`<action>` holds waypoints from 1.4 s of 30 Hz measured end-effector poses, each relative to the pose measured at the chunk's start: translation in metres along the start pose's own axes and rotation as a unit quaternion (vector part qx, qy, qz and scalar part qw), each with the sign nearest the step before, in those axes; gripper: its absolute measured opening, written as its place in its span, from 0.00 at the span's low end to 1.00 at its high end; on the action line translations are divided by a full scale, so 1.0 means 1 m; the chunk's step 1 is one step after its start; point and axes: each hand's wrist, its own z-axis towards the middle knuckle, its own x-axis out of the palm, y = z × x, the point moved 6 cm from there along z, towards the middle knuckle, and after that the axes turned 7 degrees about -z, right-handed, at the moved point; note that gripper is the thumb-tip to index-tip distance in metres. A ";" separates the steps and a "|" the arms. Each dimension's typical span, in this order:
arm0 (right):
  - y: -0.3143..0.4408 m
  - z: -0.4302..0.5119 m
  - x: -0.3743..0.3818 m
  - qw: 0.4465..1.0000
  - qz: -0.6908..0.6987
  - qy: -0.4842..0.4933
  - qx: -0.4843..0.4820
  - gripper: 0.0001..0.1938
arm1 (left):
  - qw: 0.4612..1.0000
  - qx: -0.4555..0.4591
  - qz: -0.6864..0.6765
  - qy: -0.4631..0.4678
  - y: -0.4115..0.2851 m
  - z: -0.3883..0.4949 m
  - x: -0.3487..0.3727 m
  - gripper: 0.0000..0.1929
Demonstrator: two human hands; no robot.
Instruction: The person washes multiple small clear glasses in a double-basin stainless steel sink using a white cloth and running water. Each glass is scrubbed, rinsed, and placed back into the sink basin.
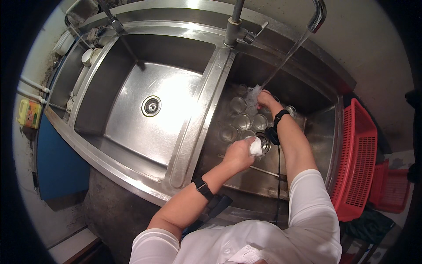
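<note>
My left hand (240,154) grips a wadded white cloth (256,147) low over the right-hand steel sink basin (316,148). Farther back, my right hand (266,99) is beside the stream of running water (285,57), where it splashes and foams. Its fingers point away from me, and whether they hold a glass is hidden. Several clear glasses (243,121) stand close together on the basin floor, between and to the left of my hands. One glass (290,111) shows just right of my right wrist.
A chrome spout (318,19) pours from above. The left basin (145,138) has a drain (151,106). A thin rod (265,171) lies in the right basin, near a hanging black cable (279,184). Red plastic baskets (357,165) stand at right, a yellow jug (29,114) at far left.
</note>
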 end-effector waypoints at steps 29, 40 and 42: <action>-0.024 -0.389 0.130 0.932 0.079 0.340 0.096 0.16 | 0.996 0.081 0.016 -0.043 -0.002 0.009 -0.004 0.19; -0.024 -0.345 0.150 0.973 -0.092 0.181 -0.112 0.12 | 0.996 0.084 -0.015 -0.014 0.007 0.011 -0.004 0.22; -0.022 -0.341 0.109 0.982 0.081 0.165 -0.036 0.10 | 0.992 0.122 -0.028 0.011 0.001 0.010 -0.001 0.24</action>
